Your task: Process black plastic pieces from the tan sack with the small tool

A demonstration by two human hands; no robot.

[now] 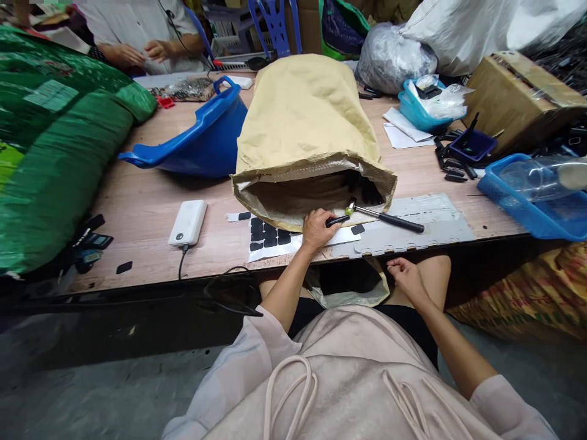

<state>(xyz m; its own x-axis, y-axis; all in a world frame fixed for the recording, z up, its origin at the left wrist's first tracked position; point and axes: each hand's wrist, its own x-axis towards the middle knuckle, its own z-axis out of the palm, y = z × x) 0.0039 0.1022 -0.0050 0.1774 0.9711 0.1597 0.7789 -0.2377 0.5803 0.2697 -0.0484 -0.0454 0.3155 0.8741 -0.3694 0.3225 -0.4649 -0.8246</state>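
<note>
At the table's front edge, my left hand has its fingers closed on a small black plastic part. Under that hand lies a white sheet of black rounded stickers, with one loose sticker to its right. A hammer with a black grip rests on a grey board, its head by the black part. Behind is a tan sack on its side, mouth toward me, black pieces inside. Over my lap my right hand is curled, fingertips pinched, beside an open bag; anything in them is too small to see.
A blue basin leans left of the sack, near a white power bank with a cable. Green sacks fill the left. To the right are a blue basket and a cardboard box. A person works opposite.
</note>
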